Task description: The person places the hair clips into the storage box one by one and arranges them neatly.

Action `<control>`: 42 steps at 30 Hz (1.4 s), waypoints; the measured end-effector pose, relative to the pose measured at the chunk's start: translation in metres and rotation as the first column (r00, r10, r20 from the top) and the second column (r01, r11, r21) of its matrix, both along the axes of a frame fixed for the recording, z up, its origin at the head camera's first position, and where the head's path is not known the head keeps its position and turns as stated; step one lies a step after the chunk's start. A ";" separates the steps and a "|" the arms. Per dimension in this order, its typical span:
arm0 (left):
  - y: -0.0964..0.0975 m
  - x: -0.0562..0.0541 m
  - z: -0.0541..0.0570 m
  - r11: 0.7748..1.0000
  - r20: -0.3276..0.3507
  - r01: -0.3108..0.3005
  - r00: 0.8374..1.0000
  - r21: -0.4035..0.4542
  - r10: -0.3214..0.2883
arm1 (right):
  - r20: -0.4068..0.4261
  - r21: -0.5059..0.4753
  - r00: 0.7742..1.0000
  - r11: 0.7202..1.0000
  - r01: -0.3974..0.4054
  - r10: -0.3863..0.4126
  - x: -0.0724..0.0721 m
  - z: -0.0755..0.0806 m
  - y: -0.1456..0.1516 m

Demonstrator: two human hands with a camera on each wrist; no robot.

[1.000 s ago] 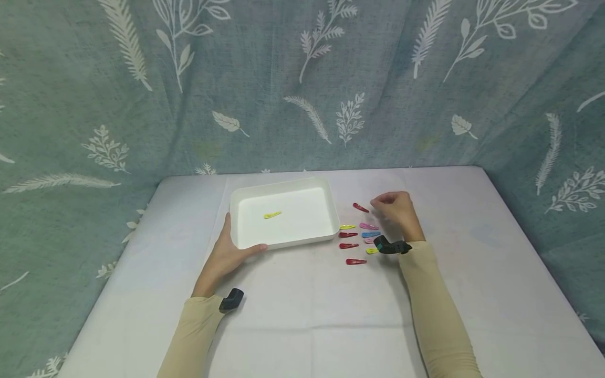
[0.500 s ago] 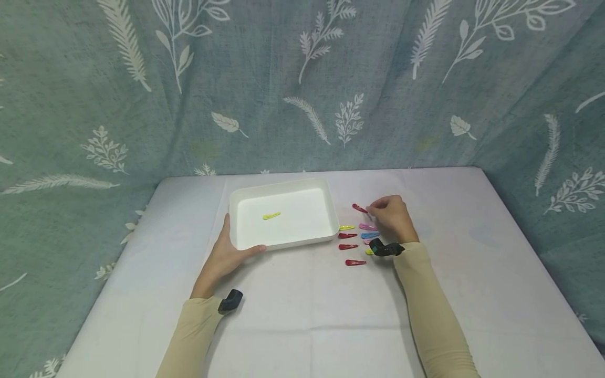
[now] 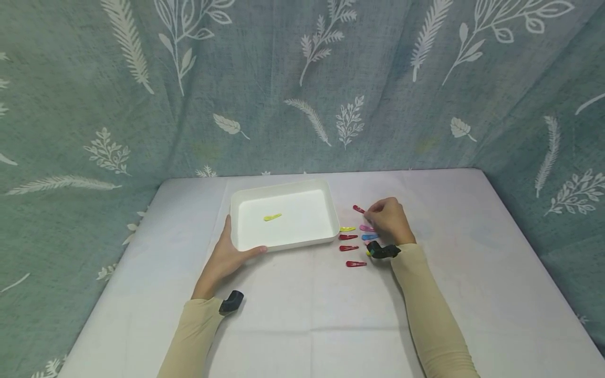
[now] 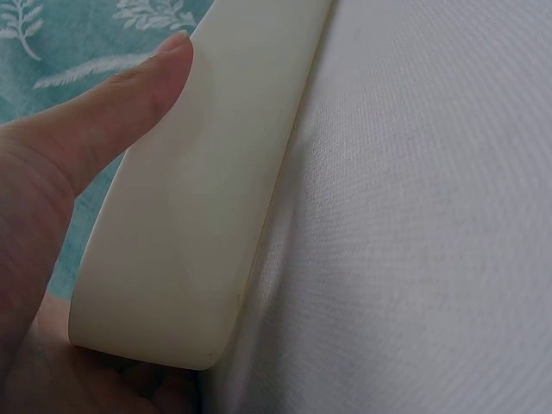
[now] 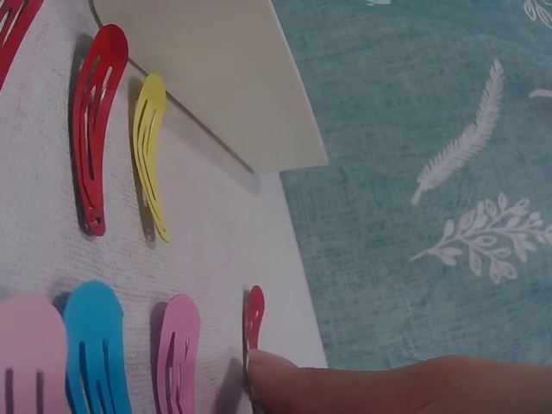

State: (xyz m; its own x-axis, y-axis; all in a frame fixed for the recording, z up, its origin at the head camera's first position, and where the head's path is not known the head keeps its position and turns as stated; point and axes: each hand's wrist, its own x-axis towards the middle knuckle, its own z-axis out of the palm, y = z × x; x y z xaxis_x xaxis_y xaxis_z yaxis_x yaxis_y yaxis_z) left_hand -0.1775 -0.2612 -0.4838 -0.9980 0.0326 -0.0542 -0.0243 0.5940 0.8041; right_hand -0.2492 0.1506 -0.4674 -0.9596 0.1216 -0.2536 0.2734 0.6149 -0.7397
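Observation:
My left hand (image 3: 229, 258) grips the near left corner of a white tray (image 3: 302, 244), thumb along the front wall and fingers round the left side. A yellow snap hair clip (image 3: 272, 217) lies inside the tray. Right of the tray, my right hand (image 3: 389, 218) pinches the narrow end of a red hair clip (image 3: 358, 208). In the right wrist view the rounded head of that red clip (image 5: 255, 304) shows past the fingertip, which hides its other end.
More snap clips lie on the white cloth beside the tray: red (image 3: 348, 237), yellow (image 3: 347, 229), blue (image 3: 369, 237) and pink (image 3: 366, 228) ones. Another red clip (image 3: 356, 264) lies nearest the front. A patterned curtain (image 3: 302, 105) stands behind the table.
My right hand has moved left and slightly nearer, bringing its fingertips onto the end of the red hair clip. The left hand and tray stay in place.

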 end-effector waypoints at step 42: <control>0.000 0.002 0.001 1.000 0.023 -0.014 1.000 -0.016 0.015 | -0.006 -0.059 0.999 0.997 -0.053 0.052 -0.002 0.007 0.001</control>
